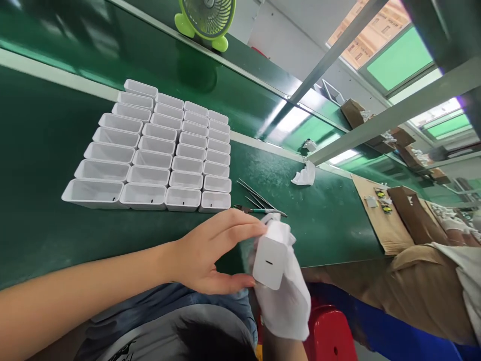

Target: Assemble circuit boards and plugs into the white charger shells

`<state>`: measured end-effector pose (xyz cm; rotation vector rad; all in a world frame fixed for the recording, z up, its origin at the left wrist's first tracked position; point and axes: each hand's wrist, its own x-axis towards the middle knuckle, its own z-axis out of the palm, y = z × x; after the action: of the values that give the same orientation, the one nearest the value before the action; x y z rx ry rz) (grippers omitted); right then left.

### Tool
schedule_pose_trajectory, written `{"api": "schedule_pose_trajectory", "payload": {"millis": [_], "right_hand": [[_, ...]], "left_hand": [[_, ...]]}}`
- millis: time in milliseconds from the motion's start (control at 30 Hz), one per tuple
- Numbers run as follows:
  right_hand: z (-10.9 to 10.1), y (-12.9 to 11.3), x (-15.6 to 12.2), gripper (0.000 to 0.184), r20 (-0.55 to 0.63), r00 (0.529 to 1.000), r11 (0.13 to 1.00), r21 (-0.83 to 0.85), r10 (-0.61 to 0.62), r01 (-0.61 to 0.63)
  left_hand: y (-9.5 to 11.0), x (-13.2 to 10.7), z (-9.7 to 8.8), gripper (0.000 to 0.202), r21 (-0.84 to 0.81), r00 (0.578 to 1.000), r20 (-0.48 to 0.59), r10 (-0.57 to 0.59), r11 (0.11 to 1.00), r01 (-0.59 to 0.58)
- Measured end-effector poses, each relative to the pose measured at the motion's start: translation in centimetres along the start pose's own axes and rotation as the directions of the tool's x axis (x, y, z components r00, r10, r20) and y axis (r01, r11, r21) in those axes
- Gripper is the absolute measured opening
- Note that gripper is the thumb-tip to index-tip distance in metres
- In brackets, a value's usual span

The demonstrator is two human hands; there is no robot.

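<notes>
A white plastic charger housing (269, 261) with rounded corners and a small dark slot in its end faces me, over the table's front edge. My left hand (221, 245), bare, pinches it at its left side between thumb and fingers. Behind and to the right of the housing is my right hand (287, 296) in a white glove, closed around it; its fingers are mostly hidden. Left of my hands, several similar white open-topped housings (148, 175) stand in tight rows, with small slots in the nearest ones.
Green-handled pliers (255, 210) and thin metal tweezers (257, 193) lie just beyond my hands. A crumpled white cloth or glove (304, 174) is farther right. A green fan (209, 17) stands on the shelf. Another person's legs (376, 291) and a red stool (332, 333) are at right.
</notes>
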<state>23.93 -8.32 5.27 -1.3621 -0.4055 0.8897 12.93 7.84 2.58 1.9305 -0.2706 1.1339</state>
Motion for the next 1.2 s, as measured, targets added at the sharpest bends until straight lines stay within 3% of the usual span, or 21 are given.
{"api": "schedule_pose_trajectory", "payload": {"millis": [100, 167, 267, 367, 467, 533, 600, 667, 733, 800, 933, 1000, 1100, 1200], "right_hand": [[1.4, -0.3, 0.7, 0.046, 0.162, 0.963, 0.926, 0.280, 0.214, -0.253], [1.6, -0.1, 1.1, 0.049, 0.259, 0.931, 0.825, 0.443, 0.256, -0.350], [1.4, 0.4, 1.5, 0.043, 0.294, 0.922, 0.808, 0.461, 0.251, -0.367], [1.3, 0.7, 1.5, 0.040, 0.314, 0.917, 0.867, 0.350, 0.247, -0.354], [1.3, 0.8, 1.4, 0.042, 0.223, 0.972, 0.990, 0.095, 0.079, -0.102], [0.9, 0.6, 1.3, 0.029, 0.139, 0.978, 0.981, -0.095, -0.156, 0.170], [0.3, 0.2, 1.1, 0.023, 0.189, 0.899, 0.847, -0.303, -0.396, 0.437], [-0.4, -0.3, 1.0, 0.032, 0.334, 0.800, 0.635, -0.488, -0.499, 0.599], [-0.9, -0.6, 1.0, 0.036, 0.419, 0.765, 0.503, -0.581, -0.489, 0.640], [-1.1, -0.7, 1.1, 0.039, 0.415, 0.758, 0.495, -0.581, -0.503, 0.646], [-1.0, -0.2, 1.5, 0.052, 0.405, 0.657, 0.448, -0.500, -0.636, 0.741], [-0.9, -0.2, 1.5, 0.049, 0.433, 0.625, 0.389, -0.517, -0.650, 0.762], [-1.0, -0.5, 1.4, 0.039, 0.525, 0.588, 0.233, -0.592, -0.615, 0.772], [-1.2, -1.0, 1.3, 0.050, 0.603, 0.486, 0.064, -0.584, -0.633, 0.809]], "left_hand": [[0.1, -0.2, -0.1, 0.066, 0.062, 0.998, -0.010, -0.069, 0.996, 0.070], [0.0, -0.5, -0.2, 0.063, 0.102, 0.993, -0.011, -0.116, 0.988, 0.117], [-0.2, -0.9, -0.2, 0.062, 0.115, 0.988, -0.021, -0.155, 0.981, 0.156], [-0.3, -0.9, -0.1, 0.063, 0.104, 0.985, -0.031, -0.171, 0.979, 0.173], [-0.1, -0.6, -0.1, 0.061, 0.093, 0.985, -0.017, -0.170, 0.981, 0.170], [0.1, -0.4, -0.1, 0.066, 0.089, 0.986, -0.028, -0.165, 0.982, 0.166], [0.3, -0.2, -0.1, 0.079, 0.095, 0.983, -0.055, -0.177, 0.979, 0.181], [0.5, -0.1, -0.1, 0.089, 0.096, 0.977, -0.060, -0.206, 0.973, 0.211], [0.6, -0.1, -0.1, 0.088, 0.091, 0.979, -0.046, -0.198, 0.975, 0.202], [0.8, -0.1, -0.1, 0.079, 0.074, 0.984, -0.063, -0.168, 0.982, 0.173], [0.9, -0.2, 0.1, 0.067, -0.033, 0.978, -0.170, -0.123, 0.992, 0.119], [1.0, -0.3, 0.3, 0.067, -0.073, 0.968, -0.240, -0.077, 0.995, 0.061], [1.2, -0.4, 0.6, 0.064, -0.141, 0.956, -0.273, -0.105, 0.988, 0.069], [1.5, -0.6, 0.8, 0.061, -0.194, 0.952, -0.264, -0.157, 0.975, 0.108]]}}
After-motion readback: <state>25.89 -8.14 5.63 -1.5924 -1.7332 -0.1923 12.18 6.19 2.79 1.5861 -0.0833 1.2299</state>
